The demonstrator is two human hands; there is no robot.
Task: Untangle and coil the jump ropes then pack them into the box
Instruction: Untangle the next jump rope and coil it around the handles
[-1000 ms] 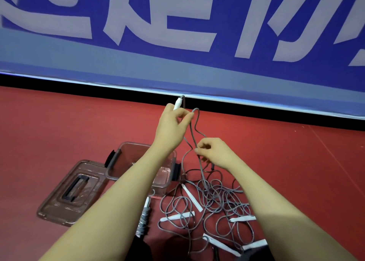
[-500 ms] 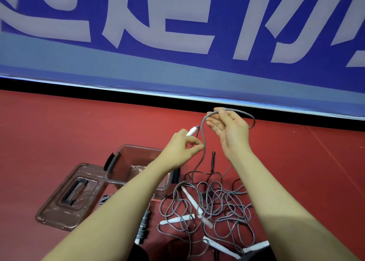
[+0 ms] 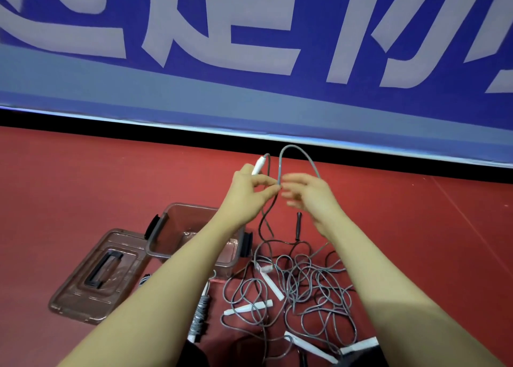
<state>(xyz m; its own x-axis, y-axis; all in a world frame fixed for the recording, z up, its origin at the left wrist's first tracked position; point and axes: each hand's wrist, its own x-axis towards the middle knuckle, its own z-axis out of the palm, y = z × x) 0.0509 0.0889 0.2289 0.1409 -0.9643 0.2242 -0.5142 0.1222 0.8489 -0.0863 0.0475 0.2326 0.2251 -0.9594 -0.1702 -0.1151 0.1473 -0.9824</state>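
Right hand (image 3: 311, 197) dropping lower since half second ago, now meeting left hand (image 3: 251, 191) at raised loop of thin grey jump rope (image 3: 299, 155). I'm seeing left hand gripping white plastic handle (image 3: 258, 167) and pinching cord; right hand blurry, fingers curling at cord, grip unclear. Rest of tangled grey ropes (image 3: 299, 286) lying on red floor (image 3: 83, 186), right beside clear brown plastic box (image 3: 166, 236), its lid (image 3: 94, 275) off to left.

An indoor sports hall. Red court flooring (image 3: 83, 177) runs up to a blue barrier banner (image 3: 249, 94) with large pale lettering. Jump ropes (image 3: 305, 291) lie on the flooring below the banner.
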